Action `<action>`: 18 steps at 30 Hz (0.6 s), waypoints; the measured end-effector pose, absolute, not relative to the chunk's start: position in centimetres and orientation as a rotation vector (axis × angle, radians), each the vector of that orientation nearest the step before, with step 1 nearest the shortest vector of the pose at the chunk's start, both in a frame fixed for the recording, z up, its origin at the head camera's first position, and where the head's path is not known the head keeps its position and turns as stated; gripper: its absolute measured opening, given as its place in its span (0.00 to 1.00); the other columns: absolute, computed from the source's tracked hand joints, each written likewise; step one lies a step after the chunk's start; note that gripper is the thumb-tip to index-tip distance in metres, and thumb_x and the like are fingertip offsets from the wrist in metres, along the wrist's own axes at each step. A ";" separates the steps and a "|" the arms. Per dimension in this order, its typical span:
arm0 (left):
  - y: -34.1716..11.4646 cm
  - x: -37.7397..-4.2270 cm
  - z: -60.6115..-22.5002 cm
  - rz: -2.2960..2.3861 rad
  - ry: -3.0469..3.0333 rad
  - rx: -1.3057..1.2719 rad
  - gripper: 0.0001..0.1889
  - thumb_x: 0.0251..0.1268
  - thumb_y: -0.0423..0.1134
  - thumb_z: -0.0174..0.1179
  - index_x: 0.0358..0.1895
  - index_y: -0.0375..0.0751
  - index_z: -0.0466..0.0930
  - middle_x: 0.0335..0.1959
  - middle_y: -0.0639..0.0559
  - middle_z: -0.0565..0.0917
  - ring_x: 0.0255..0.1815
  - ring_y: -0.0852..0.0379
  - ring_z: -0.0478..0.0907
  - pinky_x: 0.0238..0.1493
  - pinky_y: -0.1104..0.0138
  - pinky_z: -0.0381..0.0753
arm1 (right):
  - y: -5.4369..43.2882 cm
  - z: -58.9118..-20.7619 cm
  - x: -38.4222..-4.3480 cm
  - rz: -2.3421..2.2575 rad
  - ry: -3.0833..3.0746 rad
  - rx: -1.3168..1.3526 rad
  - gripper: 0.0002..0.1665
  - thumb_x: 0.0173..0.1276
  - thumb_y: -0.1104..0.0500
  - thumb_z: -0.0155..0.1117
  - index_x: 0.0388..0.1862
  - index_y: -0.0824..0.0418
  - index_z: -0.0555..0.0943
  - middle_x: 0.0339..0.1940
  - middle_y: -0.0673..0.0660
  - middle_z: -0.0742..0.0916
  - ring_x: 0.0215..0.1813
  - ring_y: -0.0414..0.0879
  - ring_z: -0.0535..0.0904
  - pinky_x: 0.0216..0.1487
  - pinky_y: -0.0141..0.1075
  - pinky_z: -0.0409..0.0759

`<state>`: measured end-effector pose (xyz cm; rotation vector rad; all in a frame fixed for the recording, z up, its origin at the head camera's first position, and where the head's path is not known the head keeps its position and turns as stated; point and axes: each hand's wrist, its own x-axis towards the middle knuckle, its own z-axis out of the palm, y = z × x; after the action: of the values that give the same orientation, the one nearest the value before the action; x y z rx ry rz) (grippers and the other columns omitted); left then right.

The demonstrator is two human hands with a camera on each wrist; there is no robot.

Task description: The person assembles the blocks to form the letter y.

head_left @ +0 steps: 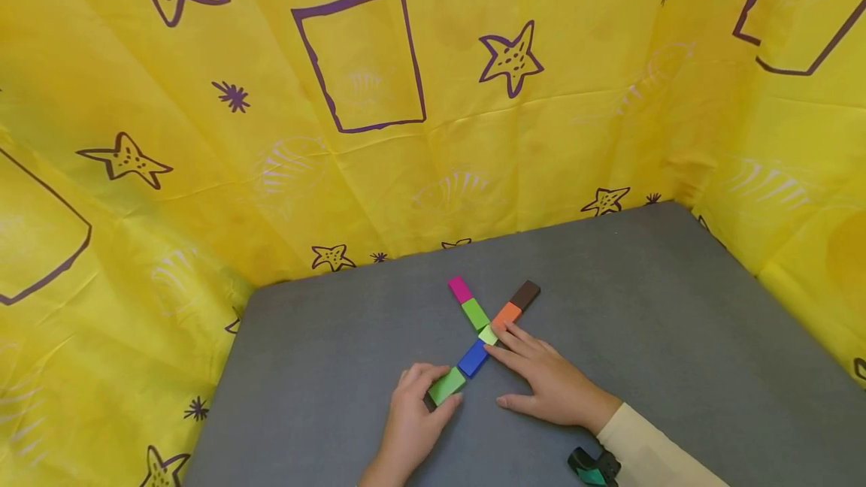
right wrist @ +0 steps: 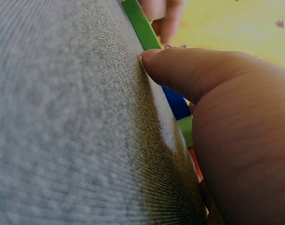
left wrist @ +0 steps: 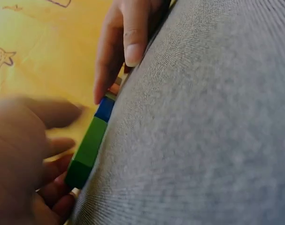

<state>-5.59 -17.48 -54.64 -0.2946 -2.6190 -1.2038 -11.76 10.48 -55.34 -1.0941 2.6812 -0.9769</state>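
Small coloured blocks lie in a Y shape on the grey cloth. My left hand (head_left: 409, 421) curves round the green block (head_left: 446, 386) at the near end, thumb and fingers on opposite sides of it; in the left wrist view that hand is blurred beside it. Just beyond lies the blue block (head_left: 473, 358), then a small light green block (head_left: 488, 335) at the junction. My right hand (head_left: 551, 382) lies spread, fingertips at the orange block (head_left: 507, 314) and the blue block, thumb apart on the cloth side. The right palm hides part of the row in the right wrist view.
A brown block (head_left: 525, 294) continues the right branch; another green block (head_left: 476, 314) and a magenta block (head_left: 460, 289) make the left branch. Yellow patterned cloth (head_left: 379, 194) hangs behind and at both sides of the grey table (head_left: 325, 337). A black strap (head_left: 594, 466) sits by the right sleeve.
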 end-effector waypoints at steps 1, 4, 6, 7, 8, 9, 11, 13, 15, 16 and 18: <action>-17.7 -5.7 -54.6 -1.251 -2.608 -0.314 0.20 0.62 0.27 0.77 0.57 0.42 0.90 0.49 0.59 0.85 0.47 0.57 0.79 0.49 0.61 0.80 | 10.5 -55.3 -11.8 -0.980 2.684 -1.099 0.47 0.77 0.35 0.71 0.86 0.52 0.70 0.88 0.58 0.65 0.87 0.63 0.53 0.73 0.72 0.63; -18.6 -6.0 -54.6 -1.362 -2.552 -0.386 0.26 0.57 0.17 0.66 0.60 0.39 0.88 0.53 0.55 0.87 0.50 0.54 0.83 0.53 0.60 0.83 | 10.4 -55.4 -11.7 -0.988 2.695 -1.106 0.47 0.76 0.35 0.71 0.86 0.52 0.71 0.88 0.58 0.66 0.87 0.63 0.54 0.73 0.72 0.64; -19.2 -6.2 -54.6 -1.386 -2.527 -0.431 0.31 0.51 0.13 0.61 0.61 0.37 0.87 0.54 0.53 0.87 0.49 0.52 0.85 0.53 0.60 0.83 | 10.4 -55.4 -11.7 -0.993 2.699 -1.111 0.47 0.76 0.35 0.72 0.86 0.52 0.71 0.88 0.58 0.66 0.87 0.63 0.54 0.72 0.72 0.65; -19.4 -6.2 -54.6 -1.383 -2.529 -0.447 0.33 0.50 0.12 0.60 0.61 0.37 0.86 0.53 0.53 0.87 0.49 0.52 0.85 0.52 0.60 0.84 | 10.4 -55.4 -11.7 -0.994 2.700 -1.113 0.47 0.76 0.35 0.71 0.86 0.52 0.71 0.88 0.57 0.66 0.87 0.63 0.54 0.72 0.72 0.65; -19.6 -6.3 -54.6 -1.381 -2.538 -0.461 0.33 0.49 0.12 0.60 0.61 0.37 0.86 0.53 0.53 0.87 0.48 0.53 0.85 0.51 0.60 0.84 | 10.4 -55.4 -11.7 -0.993 2.698 -1.110 0.47 0.76 0.35 0.72 0.86 0.52 0.71 0.88 0.57 0.66 0.87 0.63 0.54 0.73 0.72 0.65; -19.8 -6.3 -54.6 -1.379 -2.552 -0.474 0.33 0.49 0.12 0.60 0.61 0.38 0.86 0.53 0.53 0.87 0.47 0.54 0.85 0.51 0.61 0.84 | 10.4 -55.4 -11.7 -0.991 2.697 -1.110 0.47 0.76 0.35 0.71 0.86 0.52 0.70 0.88 0.57 0.66 0.87 0.63 0.54 0.72 0.72 0.65; -20.0 -6.3 -54.6 -1.387 -2.582 -0.499 0.33 0.50 0.12 0.62 0.62 0.39 0.86 0.53 0.55 0.87 0.46 0.55 0.84 0.50 0.61 0.84 | 10.4 -55.3 -11.8 -0.988 2.687 -1.105 0.47 0.77 0.35 0.71 0.86 0.52 0.70 0.88 0.57 0.65 0.87 0.63 0.53 0.73 0.72 0.64; -20.1 -6.3 -54.6 -1.397 -2.606 -0.514 0.34 0.50 0.12 0.62 0.62 0.41 0.86 0.53 0.57 0.87 0.45 0.56 0.84 0.51 0.61 0.84 | 10.4 -55.3 -11.8 -0.984 2.678 -1.099 0.47 0.77 0.35 0.71 0.87 0.52 0.70 0.88 0.57 0.65 0.88 0.62 0.53 0.73 0.72 0.64; -20.1 -6.3 -54.6 -1.409 -2.612 -0.527 0.35 0.50 0.12 0.62 0.63 0.43 0.86 0.53 0.57 0.87 0.45 0.57 0.83 0.50 0.61 0.84 | 10.4 -55.3 -11.8 -0.980 2.668 -1.091 0.47 0.77 0.35 0.71 0.87 0.52 0.69 0.88 0.57 0.64 0.88 0.62 0.52 0.74 0.71 0.63; -20.0 -6.3 -54.6 -1.415 -2.615 -0.533 0.35 0.50 0.12 0.62 0.63 0.43 0.86 0.53 0.57 0.87 0.45 0.56 0.83 0.50 0.60 0.84 | 10.4 -55.2 -11.8 -0.977 2.665 -1.085 0.47 0.77 0.35 0.71 0.87 0.52 0.69 0.88 0.57 0.64 0.88 0.61 0.52 0.74 0.71 0.62; -20.0 -6.3 -54.6 -1.422 -2.623 -0.546 0.35 0.50 0.12 0.63 0.63 0.43 0.86 0.54 0.57 0.87 0.45 0.56 0.83 0.50 0.60 0.84 | 10.4 -55.2 -11.8 -0.973 2.662 -1.076 0.47 0.77 0.35 0.71 0.87 0.52 0.69 0.88 0.56 0.64 0.88 0.61 0.52 0.75 0.71 0.62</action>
<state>-6.29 -19.97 -54.63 -0.5461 -2.6226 -1.4221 -11.84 10.44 -55.19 -1.0762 2.6616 -0.9725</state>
